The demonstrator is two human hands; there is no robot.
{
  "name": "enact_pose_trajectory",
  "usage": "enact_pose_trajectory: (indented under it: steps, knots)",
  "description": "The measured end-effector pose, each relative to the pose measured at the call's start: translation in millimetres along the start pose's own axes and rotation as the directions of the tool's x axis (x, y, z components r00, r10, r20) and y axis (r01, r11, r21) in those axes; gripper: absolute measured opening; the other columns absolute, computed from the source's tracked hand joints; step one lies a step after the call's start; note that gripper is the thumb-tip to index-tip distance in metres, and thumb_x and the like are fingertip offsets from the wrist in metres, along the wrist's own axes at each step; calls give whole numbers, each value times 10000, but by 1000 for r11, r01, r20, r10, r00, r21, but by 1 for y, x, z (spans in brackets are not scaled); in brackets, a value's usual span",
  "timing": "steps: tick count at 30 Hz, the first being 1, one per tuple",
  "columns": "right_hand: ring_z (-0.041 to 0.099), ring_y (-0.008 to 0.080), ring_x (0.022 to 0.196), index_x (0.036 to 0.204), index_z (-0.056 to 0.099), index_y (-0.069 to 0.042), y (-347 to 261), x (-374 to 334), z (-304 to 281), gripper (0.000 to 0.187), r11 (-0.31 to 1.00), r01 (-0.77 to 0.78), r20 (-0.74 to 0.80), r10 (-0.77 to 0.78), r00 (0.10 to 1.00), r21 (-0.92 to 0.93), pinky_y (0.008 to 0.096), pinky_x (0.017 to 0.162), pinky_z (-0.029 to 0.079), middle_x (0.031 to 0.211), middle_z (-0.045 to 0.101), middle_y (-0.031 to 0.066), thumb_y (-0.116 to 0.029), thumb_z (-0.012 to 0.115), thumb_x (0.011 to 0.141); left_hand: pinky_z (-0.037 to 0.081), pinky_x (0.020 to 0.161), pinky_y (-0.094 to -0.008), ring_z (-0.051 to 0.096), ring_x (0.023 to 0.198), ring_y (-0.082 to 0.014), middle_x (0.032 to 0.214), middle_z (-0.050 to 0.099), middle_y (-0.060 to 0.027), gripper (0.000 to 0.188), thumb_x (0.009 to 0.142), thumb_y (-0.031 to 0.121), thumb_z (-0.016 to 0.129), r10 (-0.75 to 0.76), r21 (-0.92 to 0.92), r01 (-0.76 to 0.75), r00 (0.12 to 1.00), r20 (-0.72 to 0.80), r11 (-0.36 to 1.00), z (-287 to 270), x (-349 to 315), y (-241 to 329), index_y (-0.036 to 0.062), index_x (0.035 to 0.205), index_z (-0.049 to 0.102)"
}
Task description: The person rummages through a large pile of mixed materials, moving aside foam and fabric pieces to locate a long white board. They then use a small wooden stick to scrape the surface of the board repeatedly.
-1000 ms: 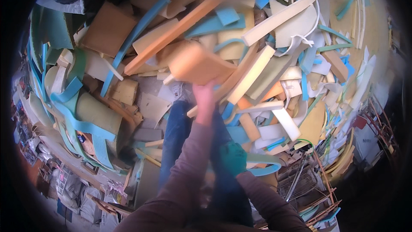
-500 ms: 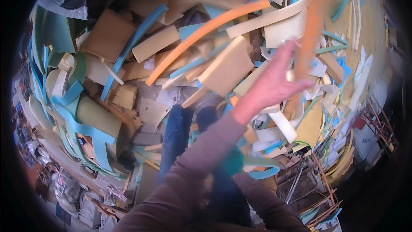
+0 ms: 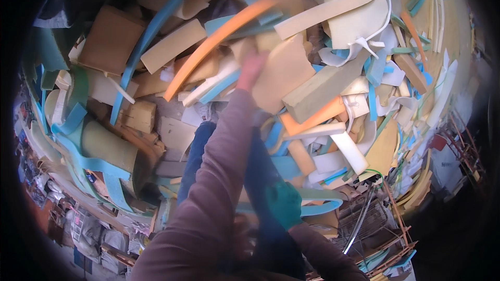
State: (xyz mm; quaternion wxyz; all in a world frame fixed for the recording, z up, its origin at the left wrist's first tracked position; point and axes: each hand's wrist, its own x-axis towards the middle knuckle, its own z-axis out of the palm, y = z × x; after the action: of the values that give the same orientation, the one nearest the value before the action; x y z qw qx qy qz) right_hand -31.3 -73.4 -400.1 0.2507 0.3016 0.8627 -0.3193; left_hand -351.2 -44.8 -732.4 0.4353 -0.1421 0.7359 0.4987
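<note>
Head view, sole feed to my station: left hand point(image 3: 252, 70), bare, blurred, reaching far over a pile of foam offcuts; whether its grip is apart or clamped I cannot tell. Tan foam slab point(image 3: 285, 75), broad, ragged at the far edge: just right of the left hand, its left edge meeting the fingers in my view, contact unclear; long axis near-left to far-right. Right hand point(image 3: 284, 205), teal-gloved: near, well apart from the slab, against the right trouser leg point(image 3: 258, 164); fingers look curled, contents hidden from me. The left hand is by much the nearer. About the slab, I list: orange foam strip point(image 3: 224, 34), long, curved, slanting from near-left to far-right on its far-left side; grey-olive foam block point(image 3: 325, 88), just right; orange foam piece point(image 3: 317, 117), near-right; cream foam strip point(image 3: 333, 8), far-right; blue foam strip point(image 3: 146, 57), well to the left.
</note>
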Motion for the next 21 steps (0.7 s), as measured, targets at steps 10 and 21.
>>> enact_pose_trajectory:
  steps: [10, 21]
  knots:
    - [695, 387, 800, 951, 702, -76, -2, 2, -2, 220, 1000, -10, 9, 11, 1000, -10, 503, 694, 564, 878, 684, 165, -290, 718, 1003, 569, 901, -379, 734, 935, -238, 1074, 794, -152, 411, 962, 295, 747, 100, 57, -100, 995, 6, 993, -5, -36, 48, -52, 1184, 746]
    - [688, 344, 749, 956, 712, -108, 23, -9, 22, 258, 823, 348, -32, -404, 914, -448, 499, 653, 553, 879, 679, 120, -363, 705, 998, 587, 901, -490, 757, 977, -364, 1056, 775, -240, 428, 947, 335, 749, 123, 232, -193, 950, 286, 953, -34, -78, 90, -44, 1145, 727]
